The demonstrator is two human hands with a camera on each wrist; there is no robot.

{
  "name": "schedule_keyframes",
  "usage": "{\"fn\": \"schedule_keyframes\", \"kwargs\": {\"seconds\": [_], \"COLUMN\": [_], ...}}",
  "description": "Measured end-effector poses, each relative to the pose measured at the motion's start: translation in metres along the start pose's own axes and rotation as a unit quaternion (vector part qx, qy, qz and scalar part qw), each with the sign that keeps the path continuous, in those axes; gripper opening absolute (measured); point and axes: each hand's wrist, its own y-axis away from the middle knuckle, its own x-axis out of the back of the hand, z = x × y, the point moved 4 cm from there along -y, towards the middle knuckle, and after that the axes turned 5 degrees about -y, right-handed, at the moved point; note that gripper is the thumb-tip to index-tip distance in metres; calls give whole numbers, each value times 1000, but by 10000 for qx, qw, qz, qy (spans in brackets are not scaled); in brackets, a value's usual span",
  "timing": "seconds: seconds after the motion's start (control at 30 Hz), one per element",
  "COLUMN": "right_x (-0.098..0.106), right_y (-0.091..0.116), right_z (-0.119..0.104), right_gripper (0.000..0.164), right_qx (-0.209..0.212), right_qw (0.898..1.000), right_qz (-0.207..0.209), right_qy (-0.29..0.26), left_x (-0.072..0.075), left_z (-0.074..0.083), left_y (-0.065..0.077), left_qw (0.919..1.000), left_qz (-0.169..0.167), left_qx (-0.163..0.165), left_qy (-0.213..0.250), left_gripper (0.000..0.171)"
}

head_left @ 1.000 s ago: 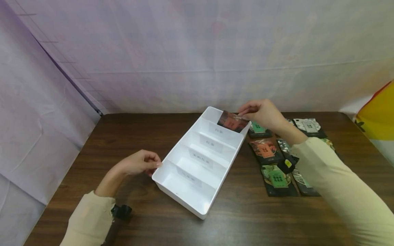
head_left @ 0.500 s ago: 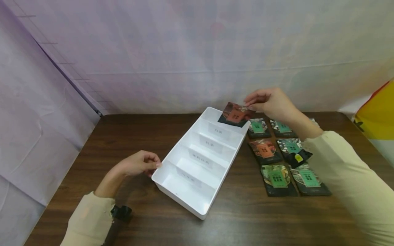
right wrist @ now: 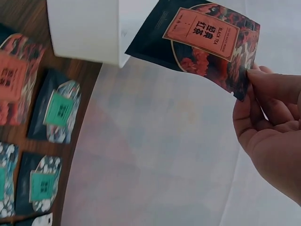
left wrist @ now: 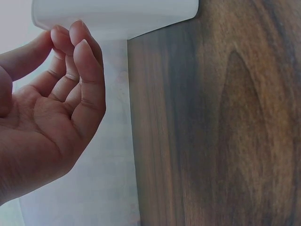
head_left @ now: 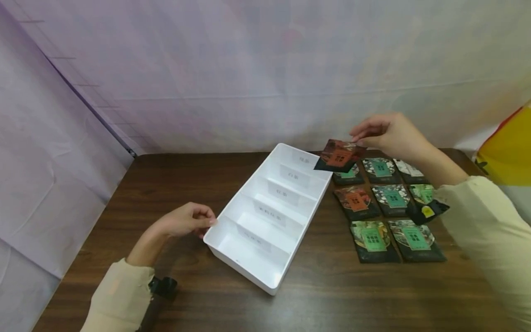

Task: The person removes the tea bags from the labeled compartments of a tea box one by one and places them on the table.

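Note:
My right hand (head_left: pixel 396 136) pinches the corner of a black tea sachet (head_left: pixel 338 156), held in the air over the far right corner of a white divided tray (head_left: pixel 236 266). The sachet's orange label (right wrist: pixel 202 33) reads "BLACK TEA" in the right wrist view. My left hand (head_left: pixel 188 219) grips the tray's rim near its left corner, thumb on top and fingertips against the outer wall (left wrist: pixel 117 21). Paper labels with characters mark the tray's dividers. No sachets show in the tray's compartments.
Several dark sachets lie in rows right of the tray, among them an orange-labelled sachet (head_left: pixel 357 203) and a green-labelled sachet (head_left: pixel 375 242). A pale curtain (head_left: pixel 249 69) hangs behind the brown wooden table (head_left: pixel 332 299). Yellow cloth (head_left: pixel 508 152) hangs at the right.
My right hand has lifted the black tea sachet up out of the tray's far compartment and moved it to the right. My left hand has stayed at the tray's rim.

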Motion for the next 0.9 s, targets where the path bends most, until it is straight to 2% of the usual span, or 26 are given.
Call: {"fn": "schedule_keyframes", "kwargs": {"seconds": [0.13, 0.37, 0.6, 0.9], "right_x": [12, 31, 49, 78], "right_y": [9, 33, 61, 90], "right_z": [14, 42, 77, 118], "right_gripper": [23, 24, 25, 17], "right_qx": [-126, -427, -875, -832], "right_qw": [9995, 9968, 9879, 9829], "right_qz": [92, 8, 131, 233], "right_qy": [285, 674, 1271, 1625], "left_x": [0, 0, 0, 1], "left_z": [0, -1, 0, -1], "left_y": [0, 0, 1, 2], "left_qw": [10000, 10000, 10000, 10000], "left_qz": [11, 44, -52, -29], "left_qx": [16, 72, -14, 23], "left_qy": [-2, -23, 60, 17], "left_gripper": [16, 15, 16, 16]}}
